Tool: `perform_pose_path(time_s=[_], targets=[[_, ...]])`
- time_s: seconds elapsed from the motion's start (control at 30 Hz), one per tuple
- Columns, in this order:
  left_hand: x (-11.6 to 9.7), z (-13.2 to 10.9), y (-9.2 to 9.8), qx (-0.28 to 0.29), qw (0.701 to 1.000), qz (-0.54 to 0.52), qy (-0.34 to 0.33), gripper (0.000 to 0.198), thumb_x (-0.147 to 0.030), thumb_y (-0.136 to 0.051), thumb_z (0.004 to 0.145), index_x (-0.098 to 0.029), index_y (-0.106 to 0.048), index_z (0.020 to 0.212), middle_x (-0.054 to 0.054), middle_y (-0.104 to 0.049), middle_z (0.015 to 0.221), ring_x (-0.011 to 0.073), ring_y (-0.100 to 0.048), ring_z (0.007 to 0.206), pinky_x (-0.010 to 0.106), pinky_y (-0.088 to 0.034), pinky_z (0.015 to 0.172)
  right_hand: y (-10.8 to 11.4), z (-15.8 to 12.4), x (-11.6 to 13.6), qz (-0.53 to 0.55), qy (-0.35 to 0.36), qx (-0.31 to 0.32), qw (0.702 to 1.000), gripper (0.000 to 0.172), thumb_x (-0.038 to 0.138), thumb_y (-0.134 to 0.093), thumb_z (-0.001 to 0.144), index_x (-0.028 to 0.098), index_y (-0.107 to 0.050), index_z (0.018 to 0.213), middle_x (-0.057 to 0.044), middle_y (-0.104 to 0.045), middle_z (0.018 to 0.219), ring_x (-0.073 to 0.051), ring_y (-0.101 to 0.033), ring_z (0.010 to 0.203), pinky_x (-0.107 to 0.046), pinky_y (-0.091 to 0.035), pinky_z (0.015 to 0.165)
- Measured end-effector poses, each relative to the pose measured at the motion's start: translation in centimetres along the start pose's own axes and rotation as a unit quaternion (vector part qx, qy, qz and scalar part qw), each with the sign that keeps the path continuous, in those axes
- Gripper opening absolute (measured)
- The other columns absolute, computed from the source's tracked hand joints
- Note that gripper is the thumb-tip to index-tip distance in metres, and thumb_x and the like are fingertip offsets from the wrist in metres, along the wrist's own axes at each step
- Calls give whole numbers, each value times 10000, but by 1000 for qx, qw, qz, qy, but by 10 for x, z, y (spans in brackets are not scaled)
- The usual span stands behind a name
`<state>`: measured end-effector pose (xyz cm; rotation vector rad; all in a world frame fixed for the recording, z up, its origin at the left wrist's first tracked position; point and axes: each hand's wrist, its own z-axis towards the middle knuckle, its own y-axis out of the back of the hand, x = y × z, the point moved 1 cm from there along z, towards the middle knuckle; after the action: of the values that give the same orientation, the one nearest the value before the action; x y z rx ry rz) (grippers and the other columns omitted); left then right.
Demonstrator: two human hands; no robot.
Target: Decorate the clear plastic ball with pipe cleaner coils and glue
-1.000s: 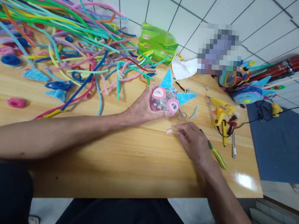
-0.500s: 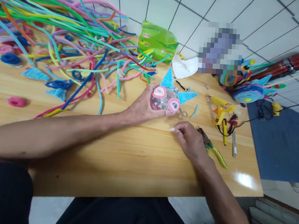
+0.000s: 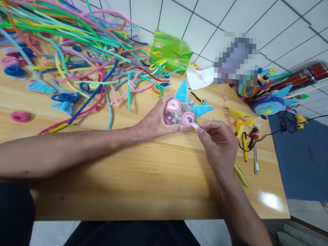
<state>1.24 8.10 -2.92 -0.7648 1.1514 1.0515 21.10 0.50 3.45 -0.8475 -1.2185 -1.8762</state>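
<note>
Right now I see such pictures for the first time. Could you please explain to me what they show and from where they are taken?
There is no machine here: these are a person's two bare hands. Every picture comes from one camera on the person's head, looking forward and down. The left hand holds a ball with blue horns and pink rings. The right hand pinches a small pale strip close to one ring; whether they touch is hard to tell. On the wooden table lie many colourful fuzzy sticks to the left, a green bag at the back, and a yellow glue gun to the right.
</note>
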Motion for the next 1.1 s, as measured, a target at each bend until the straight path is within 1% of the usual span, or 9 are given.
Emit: perform_pose_path(time_s=[0.13,0.27,0.43,0.6,0.87,1.1], targets=[[5,0,0,11,1000,2,-14,889,-550,-945,757,-223,-467,1432,154,-616,1418,331,-652,1311,523,-563,1149,-7,10,-3,-12,24,9,1000,24,262,-750,920,252,-768,932,19,-781,836,-154,-677,731,-322,-541,714],[9,0,1,18,1000,4,-25,881,-530,-940,771,-233,-455,1444,154,-617,1419,340,-630,1352,554,-541,1183,-8,12,-9,-12,38,18,999,40,240,-745,930,254,-775,952,24,-778,847,-146,-656,729,-318,-521,719],[11,0,1,14,999,12,-31,891,-554,-937,767,-232,-451,1441,160,-599,1429,341,-633,1336,569,-545,1172,-7,9,-17,9,39,34,999,59,271,-745,966,263,-779,1013,13,-778,906,-152,-664,779,-325,-522,752],[11,0,1,11,999,17,-37,898,-569,-939,761,-232,-454,1438,154,-606,1419,332,-644,1308,549,-559,1149,-8,9,-19,-19,57,35,998,65,269,-719,987,261,-777,1017,11,-777,916,-158,-679,796,-329,-532,762],[11,0,1,16,999,16,-37,894,-533,-932,768,-221,-436,1443,167,-588,1439,334,-637,1326,544,-555,1151,-12,8,-7,-92,121,-7,988,65,219,-702,979,249,-758,961,7,-767,866,-146,-643,718,-318,-544,703],[7,0,0,7,999,17,-27,897,-574,-928,758,-215,-448,1425,155,-612,1379,318,-668,1257,502,-592,1082,-17,6,-7,-131,196,-35,971,147,124,-672,956,254,-741,967,24,-755,848,-132,-645,693,-292,-540,663]])
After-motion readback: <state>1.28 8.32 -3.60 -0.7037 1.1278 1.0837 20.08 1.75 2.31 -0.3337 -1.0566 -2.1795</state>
